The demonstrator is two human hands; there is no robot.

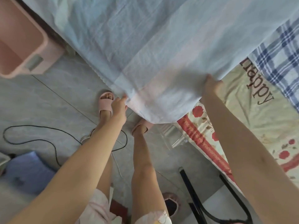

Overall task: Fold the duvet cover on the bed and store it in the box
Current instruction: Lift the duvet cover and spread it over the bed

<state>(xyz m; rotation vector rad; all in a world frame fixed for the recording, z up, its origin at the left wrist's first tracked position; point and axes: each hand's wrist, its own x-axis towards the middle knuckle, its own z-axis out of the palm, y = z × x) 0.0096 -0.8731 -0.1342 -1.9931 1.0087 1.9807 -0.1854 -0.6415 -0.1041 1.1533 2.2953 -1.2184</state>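
The only writing I can read is the word "happy" (257, 84), printed in brown letters on the cream bed sheet (252, 123) just right of the duvet cover (153, 54). Its first letter is half hidden under the cover's edge. I see no brand or label anywhere.

The duvet cover is pale blue with faint pink bands. It lies spread over the bed, and its near end is lifted in my hands. My left hand (119, 105) pinches the cover's lower left corner between thumb and fingers. My right hand (212, 85) grips its lower right edge, fingers curled over the cloth.

The sheet beneath the cover carries red roses and a red border. A blue-and-white plaid cloth (281, 59) lies on the bed at the cover's right. The floor (48, 101) below and left of the cover is grey tile.

By count:
- One pink plastic box (47, 62) stands on the floor at the cover's upper left, open at the top.
- Two pink slippers are on my feet, one (106, 104) beside the cover's lower left corner, the other (140, 126) partly under its lower edge.
- One black cable (40, 140) loops across the tiles below and left of the cover.
- One blue object (27, 172), too blurred to name, sits further below and to the left.
- One black chair frame (194, 196) stands well below the cover.
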